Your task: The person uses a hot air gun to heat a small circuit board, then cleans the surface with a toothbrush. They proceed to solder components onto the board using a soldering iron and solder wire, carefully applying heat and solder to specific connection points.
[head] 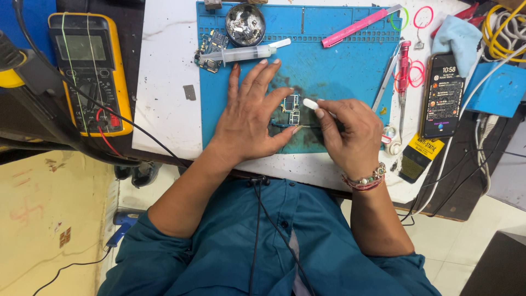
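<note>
My left hand [249, 118] lies flat on the blue work mat [339, 68], fingers spread, its thumb tip touching a small circuit board [291, 109] at the mat's middle. My right hand [350, 134] is closed around a thin dark tool with a white end [310, 103], its tip held at the board's lower edge next to my left thumb. A bead bracelet sits on my right wrist.
A yellow multimeter [90, 71] with leads lies far left. On the mat: a syringe [246, 53], a round tin of metal bits [245, 24], another small board [211, 49], a pink tool [359, 26]. Tweezers [387, 77], a red screwdriver [403, 82] and a lit phone [444, 93] lie right.
</note>
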